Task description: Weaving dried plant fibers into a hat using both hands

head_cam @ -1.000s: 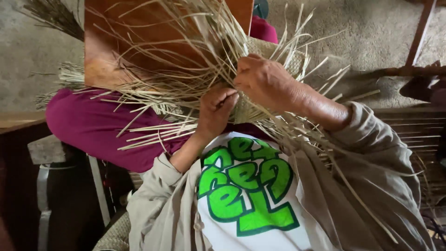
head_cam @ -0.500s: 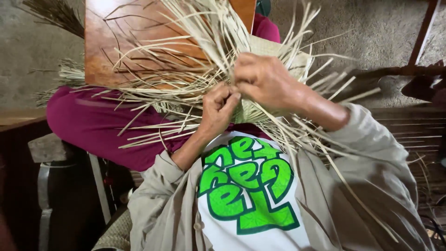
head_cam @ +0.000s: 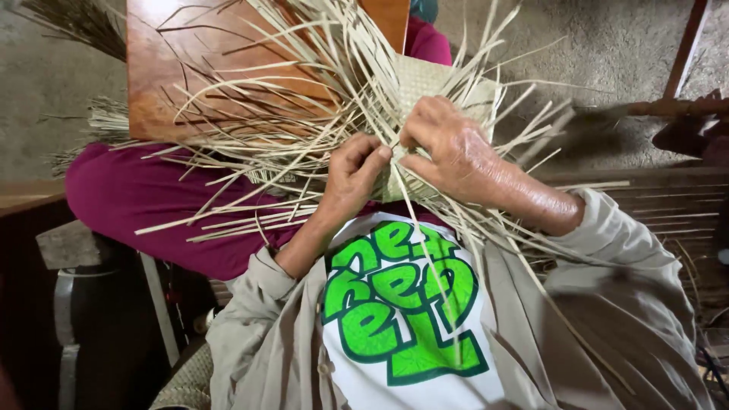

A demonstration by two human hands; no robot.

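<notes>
Since the earlier frame both hands sit slightly lower against the work, and the left hand [head_cam: 353, 176] has turned so its thumb now meets the fingertips of the right hand [head_cam: 448, 148]. Left grip: fingers curled shut, pinching a few straw strips [head_cam: 250, 163] at the edge of the weave. Right grip: fingers bent down over the woven mat piece [head_cam: 425, 80], pressing and holding strips against it; its palm side is hidden. Mat piece: one, pale tan, flat, fine plaited texture, lying on the person's lap between and just above the two hands, mostly covered by them. Strips: thin, flat, dry, pale yellow, stiff enough to stand out in a fan; too many to count, spreading left, upward and right from the woven part, several trailing down across the shirt. Beneath the fan: one wooden board [head_cam: 182, 68], reddish brown, glossy, rectangular. Legs in magenta trousers [head_cam: 129, 197], smooth cloth. Torso: one white shirt with green print [head_cam: 395, 311], under a beige open jacket [head_cam: 607, 304], creased. Floor [head_cam: 577, 45]: grey, rough, granular. One bundle of dark loose fibres [head_cam: 72, 19] at upper left.
</notes>
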